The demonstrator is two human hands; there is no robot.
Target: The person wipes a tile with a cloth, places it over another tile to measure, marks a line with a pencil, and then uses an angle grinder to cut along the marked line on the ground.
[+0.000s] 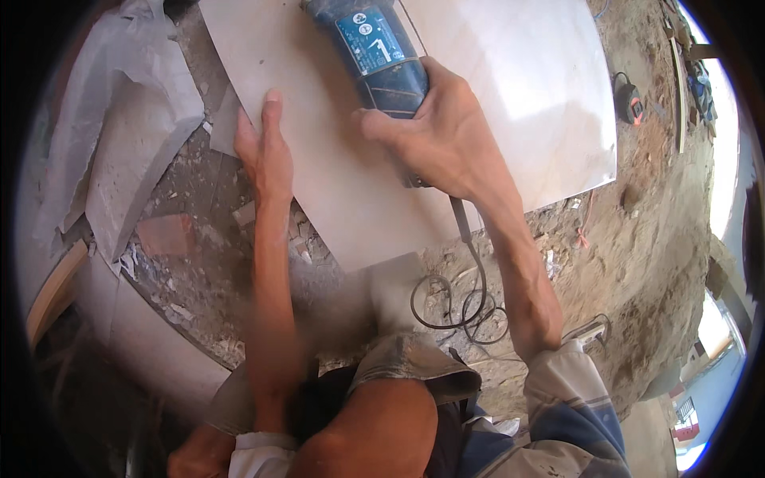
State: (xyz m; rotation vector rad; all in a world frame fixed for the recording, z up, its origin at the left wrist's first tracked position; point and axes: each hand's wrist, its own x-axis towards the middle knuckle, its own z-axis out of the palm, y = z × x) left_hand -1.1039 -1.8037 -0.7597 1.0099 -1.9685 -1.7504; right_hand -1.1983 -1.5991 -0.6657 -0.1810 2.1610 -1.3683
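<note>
A large pale tile (pixel 550 103) lies at an angle over the rubble, with a thin dark line running down from its top edge beside a blue power tool (pixel 374 44). My right hand (pixel 434 135) is closed round the tool's body, and a black cable (pixel 470 239) hangs from the tool into loops below the tile. My left hand (pixel 267 143) grips the tile's left edge, thumb on the face. The tool's working end is out of view at the top. A grey smudge blurs the area below the tile.
Crumpled grey sheets (pixel 119 151) and a curved wooden piece (pixel 56 291) are at the left. A reddish block (pixel 163 235) lies in the debris. A tape measure (pixel 628 103) sits right of the tile on dusty ground, near long thin strips (pixel 679 95). My knee shows at the bottom.
</note>
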